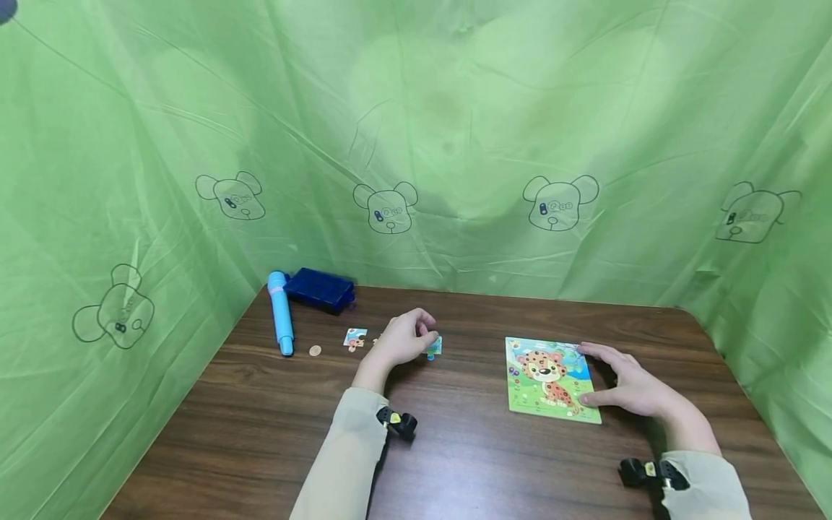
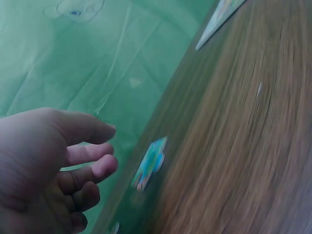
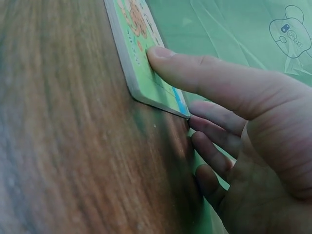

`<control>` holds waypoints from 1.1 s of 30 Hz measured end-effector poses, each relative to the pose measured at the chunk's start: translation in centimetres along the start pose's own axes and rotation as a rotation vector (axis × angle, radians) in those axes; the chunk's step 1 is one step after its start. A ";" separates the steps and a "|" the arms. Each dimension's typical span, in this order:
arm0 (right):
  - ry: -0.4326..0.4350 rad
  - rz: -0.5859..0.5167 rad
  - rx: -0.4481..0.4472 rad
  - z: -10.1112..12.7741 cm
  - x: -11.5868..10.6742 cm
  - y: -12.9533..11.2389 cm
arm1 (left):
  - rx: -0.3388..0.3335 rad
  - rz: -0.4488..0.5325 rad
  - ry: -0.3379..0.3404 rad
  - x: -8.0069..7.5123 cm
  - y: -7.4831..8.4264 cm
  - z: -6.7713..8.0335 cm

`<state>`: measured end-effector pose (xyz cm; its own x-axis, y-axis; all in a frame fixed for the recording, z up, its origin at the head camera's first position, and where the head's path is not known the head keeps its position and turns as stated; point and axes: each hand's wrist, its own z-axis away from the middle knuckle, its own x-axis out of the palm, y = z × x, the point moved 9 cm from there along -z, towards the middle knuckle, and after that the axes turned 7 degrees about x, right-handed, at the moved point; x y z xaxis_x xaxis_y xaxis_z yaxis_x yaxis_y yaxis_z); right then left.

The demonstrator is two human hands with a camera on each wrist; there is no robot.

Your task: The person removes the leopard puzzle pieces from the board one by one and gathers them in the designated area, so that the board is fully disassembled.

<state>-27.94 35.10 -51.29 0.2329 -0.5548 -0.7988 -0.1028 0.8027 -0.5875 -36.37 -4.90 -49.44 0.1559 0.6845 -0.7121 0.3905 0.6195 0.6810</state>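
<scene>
My left hand [image 1: 403, 339] is over the table with its fingers loosely curled and nothing between them. Beside its fingertips lies a small blue-green puzzle piece [image 1: 435, 347]; in the left wrist view this piece [image 2: 150, 163] shows apart from the thumb and fingers. To the right lies a square puzzle board [image 1: 544, 375] with a cartoon leopard on it. My right hand [image 1: 627, 383] rests at the board's right side, thumb on its face. In the right wrist view the thumb [image 3: 168, 58] lies over the green part, the other fingers beyond the board's edge.
Left of the left hand lies another puzzle piece [image 1: 354, 338], with a bit of a third partly hidden by the hand. A small round disc [image 1: 315, 351], a blue tube-shaped object [image 1: 281, 312] and a dark blue case [image 1: 320, 289] are farther left. Green curtain [image 1: 455, 144] surrounds the table.
</scene>
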 end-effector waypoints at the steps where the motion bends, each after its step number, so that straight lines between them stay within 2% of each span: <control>1: 0.002 -0.006 -0.011 -0.1 -0.1 -0.1 | 0.008 0.012 0.003 0.2 0.4 -0.1; 9: 0.049 -0.025 -0.086 -0.7 -0.4 -1.5 | 0.094 0.111 0.058 2.2 4.7 -1.0; 14: 0.038 -0.031 -0.130 -1.0 0.2 -2.6 | 0.121 0.148 0.060 4.3 6.6 -1.4; 17: 0.005 -0.042 -0.135 -1.1 0.7 -3.0 | 0.135 0.138 0.033 5.9 7.5 -1.5; 25: -0.054 -0.035 -0.094 -1.0 1.4 -3.5 | 0.203 0.062 -0.094 9.9 10.4 -1.4; 33: -0.067 -0.034 -0.102 -0.8 1.4 -3.5 | 0.244 -0.034 -0.155 13.0 12.2 -1.8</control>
<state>-28.03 31.30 -50.48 0.3021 -0.5625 -0.7696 -0.1911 0.7552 -0.6270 -31.19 12.23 -50.13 0.2684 0.5864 -0.7642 0.6016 0.5175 0.6084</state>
